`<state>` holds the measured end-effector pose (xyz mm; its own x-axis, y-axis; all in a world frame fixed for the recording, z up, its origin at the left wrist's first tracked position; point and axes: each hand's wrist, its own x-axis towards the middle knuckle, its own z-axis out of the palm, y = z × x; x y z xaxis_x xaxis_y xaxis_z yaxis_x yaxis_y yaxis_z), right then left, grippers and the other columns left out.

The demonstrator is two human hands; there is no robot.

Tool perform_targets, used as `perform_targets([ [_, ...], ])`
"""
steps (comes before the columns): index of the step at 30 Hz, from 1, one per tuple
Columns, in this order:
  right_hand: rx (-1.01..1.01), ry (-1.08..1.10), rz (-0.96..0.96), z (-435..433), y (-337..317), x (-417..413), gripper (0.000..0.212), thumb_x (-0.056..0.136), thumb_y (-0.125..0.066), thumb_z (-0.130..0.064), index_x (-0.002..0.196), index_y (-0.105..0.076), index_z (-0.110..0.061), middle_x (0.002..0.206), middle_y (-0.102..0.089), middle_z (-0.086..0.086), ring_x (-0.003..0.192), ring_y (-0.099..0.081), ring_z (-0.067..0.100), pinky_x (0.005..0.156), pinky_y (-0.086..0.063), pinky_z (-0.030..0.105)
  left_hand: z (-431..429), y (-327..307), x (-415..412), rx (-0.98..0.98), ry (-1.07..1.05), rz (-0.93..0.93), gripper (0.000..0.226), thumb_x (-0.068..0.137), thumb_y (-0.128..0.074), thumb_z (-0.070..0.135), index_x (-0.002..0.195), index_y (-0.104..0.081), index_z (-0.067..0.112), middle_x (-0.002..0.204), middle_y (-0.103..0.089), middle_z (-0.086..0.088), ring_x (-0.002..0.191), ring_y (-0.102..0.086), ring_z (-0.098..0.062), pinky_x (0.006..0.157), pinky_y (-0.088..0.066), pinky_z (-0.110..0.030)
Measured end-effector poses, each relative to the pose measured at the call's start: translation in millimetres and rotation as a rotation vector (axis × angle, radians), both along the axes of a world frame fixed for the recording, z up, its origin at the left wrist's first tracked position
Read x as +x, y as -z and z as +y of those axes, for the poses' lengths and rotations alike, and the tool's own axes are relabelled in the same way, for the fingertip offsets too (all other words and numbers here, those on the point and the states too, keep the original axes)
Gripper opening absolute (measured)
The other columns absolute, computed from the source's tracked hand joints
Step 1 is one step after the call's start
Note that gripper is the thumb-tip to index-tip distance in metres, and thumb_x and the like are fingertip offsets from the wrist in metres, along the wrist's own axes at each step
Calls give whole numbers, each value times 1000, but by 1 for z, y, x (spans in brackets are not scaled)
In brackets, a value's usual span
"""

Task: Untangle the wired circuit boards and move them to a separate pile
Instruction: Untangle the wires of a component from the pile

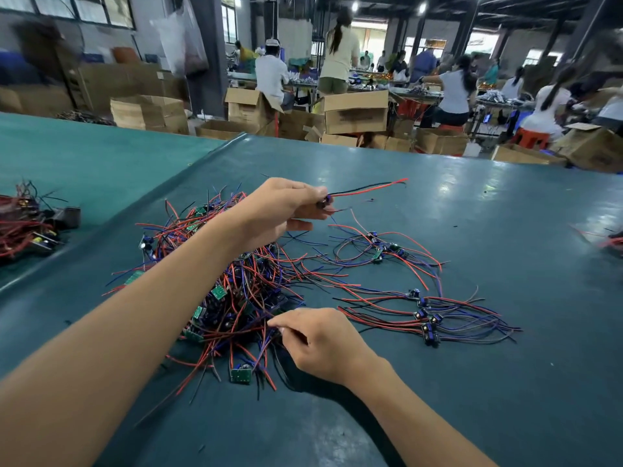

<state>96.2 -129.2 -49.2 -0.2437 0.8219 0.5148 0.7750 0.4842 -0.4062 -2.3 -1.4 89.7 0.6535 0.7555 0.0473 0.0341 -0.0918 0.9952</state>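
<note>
A tangled heap of small green circuit boards with red, blue and black wires [236, 284] lies on the teal table. My left hand [286, 210] is raised above the heap's far side and grips one wired board [325, 200], its red and black wires [371, 187] sticking out to the right. My right hand [320, 342] rests at the heap's near right edge and pinches wires there. To the right lie two separated groups of wired boards: a loose one [384, 247] farther back and a neat row [426, 318] nearer.
Another heap of wired parts [27, 227] sits at the table's left edge, and a few wires [610, 241] at the far right edge. Beyond the table [505, 214] stand cardboard boxes [355, 111] and several seated workers.
</note>
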Motion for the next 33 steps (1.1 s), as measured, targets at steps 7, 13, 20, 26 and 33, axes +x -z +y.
perform_targets([
  [7, -76, 38, 101, 5, 5, 4, 26, 93, -58, -13, 110, -77, -17, 100, -77, -5, 81, -64, -1, 73, -44, 8, -21, 12, 5, -324, 66, -172, 20, 100, -57, 25, 100, -70, 10, 86, -76, -3, 84, -74, -15, 86, -57, -33],
  [13, -42, 112, 282, 8, 6, 6, 22, 92, -63, -8, 107, -77, -17, 66, -60, -14, 50, -45, 1, 54, -32, 11, -19, 32, 5, -348, -97, -196, 13, 97, -65, 21, 99, -68, 8, 87, -72, -5, 71, -68, -12, 61, -57, -23],
  [20, -109, 84, 195, 9, 7, 5, 25, 94, -58, -14, 109, -77, -20, 82, -74, -6, 54, -50, 2, 58, -35, 13, 6, 31, 41, -29, -131, 250, 10, 90, -73, 7, 96, -73, -1, 71, -61, -6, 54, -53, -11, 49, -50, -21],
  [26, -53, 49, 195, 8, 5, 5, 23, 91, -60, -7, 106, -78, -11, 99, -78, 1, 72, -59, 1, 70, -45, 12, 22, 27, 95, 110, -108, 185, 9, 91, -73, 9, 98, -70, 4, 93, -66, -18, 74, -61, -21, 67, -56, -28],
  [33, -88, 76, 176, 9, 3, 8, 26, 89, -60, -13, 107, -76, -21, 89, -76, -2, 69, -59, 2, 68, -39, 13, 28, 71, 61, 653, -106, 786, 46, 90, -67, 30, 133, -63, 17, 124, -69, -7, 115, -64, -24, 97, -45, -26],
])
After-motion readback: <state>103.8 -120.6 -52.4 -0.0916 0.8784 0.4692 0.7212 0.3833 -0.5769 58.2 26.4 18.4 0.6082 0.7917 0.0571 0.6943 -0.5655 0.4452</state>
